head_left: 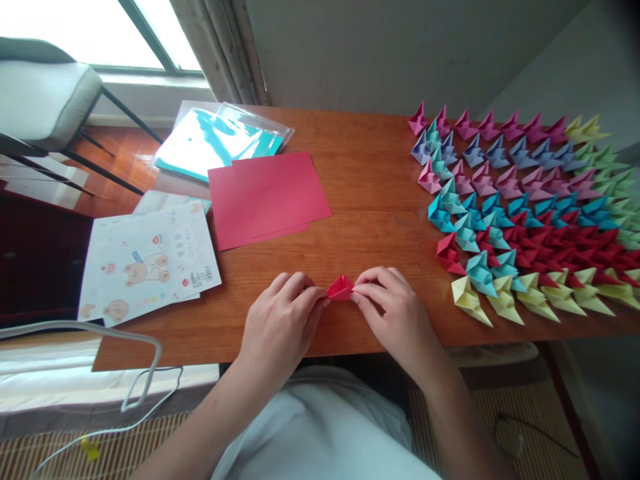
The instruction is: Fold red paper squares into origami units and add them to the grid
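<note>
A small folded red paper piece [341,287] is stretched between my two hands near the table's front edge. My left hand [285,313] pinches its left corner with thumb and forefinger. At its right corner, my right hand [393,310] pinches with the fingertips. The piece has a raised, pointed middle and looks like a partly opened origami boat shape. Red paper sheets [270,197] lie overlapping beyond my left hand. To the right stand rows of folded paper origami figures in pink, purple, blue, teal, red, green and yellow, with a yellow origami figure [470,300] nearest my right hand.
On the left of the wooden table [370,173] lie a clear-wrapped pack of teal paper [220,143] and a bear-printed paper packet [150,260]. A white cable [150,340] loops at the lower left. A chair [55,100] stands by the window.
</note>
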### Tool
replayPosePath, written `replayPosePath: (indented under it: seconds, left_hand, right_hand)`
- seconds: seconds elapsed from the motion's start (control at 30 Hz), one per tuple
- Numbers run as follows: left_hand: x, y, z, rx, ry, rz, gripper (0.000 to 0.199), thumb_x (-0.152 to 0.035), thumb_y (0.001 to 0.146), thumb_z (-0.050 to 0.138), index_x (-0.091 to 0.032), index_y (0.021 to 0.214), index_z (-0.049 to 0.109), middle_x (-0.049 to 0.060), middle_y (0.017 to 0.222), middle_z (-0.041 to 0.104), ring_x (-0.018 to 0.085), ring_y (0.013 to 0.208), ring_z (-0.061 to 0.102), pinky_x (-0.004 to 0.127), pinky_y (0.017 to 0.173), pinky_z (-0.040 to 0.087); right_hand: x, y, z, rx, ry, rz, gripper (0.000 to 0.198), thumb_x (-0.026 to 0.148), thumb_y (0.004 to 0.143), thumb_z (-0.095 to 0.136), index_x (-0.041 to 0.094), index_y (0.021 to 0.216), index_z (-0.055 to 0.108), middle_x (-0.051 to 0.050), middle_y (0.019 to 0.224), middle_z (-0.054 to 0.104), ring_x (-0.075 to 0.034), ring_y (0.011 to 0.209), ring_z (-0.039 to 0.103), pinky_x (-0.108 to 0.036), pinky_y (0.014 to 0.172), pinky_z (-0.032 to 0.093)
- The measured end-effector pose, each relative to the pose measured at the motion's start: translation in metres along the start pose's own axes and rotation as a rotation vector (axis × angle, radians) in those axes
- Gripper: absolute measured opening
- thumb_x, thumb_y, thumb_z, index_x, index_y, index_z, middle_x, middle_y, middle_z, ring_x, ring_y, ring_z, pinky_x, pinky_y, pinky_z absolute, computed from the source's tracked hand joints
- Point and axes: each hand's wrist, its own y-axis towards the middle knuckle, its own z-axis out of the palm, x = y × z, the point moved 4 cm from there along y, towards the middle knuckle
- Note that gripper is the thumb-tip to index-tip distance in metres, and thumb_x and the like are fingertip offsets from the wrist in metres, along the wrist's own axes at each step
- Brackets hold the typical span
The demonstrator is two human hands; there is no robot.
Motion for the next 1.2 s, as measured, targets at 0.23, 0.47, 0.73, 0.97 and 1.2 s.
replayPosePath:
  seconds: [0.23,0.47,0.73,0.97,1.2]
  left_hand:
    - [-0.001,0.002,0.004,0.044,0.043,-0.014,0.022,-0.027,0.101,0.052,-0.021,0.09,0.07,0.003,0.087,0.066,0.02,0.083,0.057,0.032,0.07,0.044]
    - [0.004,0.002,0.006,0.03,-0.026,-0.027,0.019,-0.028,0.099,0.055,-0.022,0.089,0.07,0.002,0.086,0.066,0.019,0.082,0.057,0.03,0.069,0.044]
    - [0.008,0.007,0.004,0.074,-0.091,-0.063,0.014,-0.026,0.096,0.059,-0.023,0.089,0.071,0.002,0.088,0.067,0.019,0.083,0.059,0.03,0.069,0.045]
    - [-0.001,0.009,0.002,0.15,0.082,0.02,0.02,-0.024,0.1,0.051,-0.021,0.089,0.068,0.005,0.087,0.066,0.022,0.084,0.058,0.033,0.069,0.045]
    - [0.003,0.012,0.002,0.162,0.012,-0.031,0.021,-0.029,0.1,0.053,-0.021,0.089,0.069,0.004,0.088,0.065,0.022,0.085,0.058,0.035,0.073,0.046]
  right_hand:
    - [0.0,0.0,0.001,-0.015,-0.016,0.005,0.013,0.015,0.094,0.06,0.019,0.085,0.069,-0.006,0.094,0.065,-0.022,0.091,0.058,-0.038,0.086,0.051]
    - [-0.001,0.001,0.002,-0.017,-0.021,-0.003,0.013,0.014,0.093,0.061,0.019,0.084,0.068,-0.006,0.094,0.066,-0.022,0.091,0.058,-0.037,0.085,0.051]
    - [-0.002,0.002,0.002,-0.006,-0.021,0.008,0.013,0.016,0.094,0.06,0.02,0.085,0.069,-0.005,0.094,0.066,-0.021,0.091,0.058,-0.037,0.085,0.051]
    - [-0.003,0.001,0.003,-0.008,-0.028,0.021,0.012,0.018,0.093,0.061,0.022,0.086,0.069,-0.006,0.094,0.067,-0.022,0.091,0.059,-0.038,0.084,0.052]
    - [0.001,0.003,0.003,0.007,-0.05,0.056,0.012,0.016,0.093,0.06,0.021,0.085,0.068,-0.006,0.095,0.066,-0.023,0.092,0.059,-0.039,0.085,0.051]
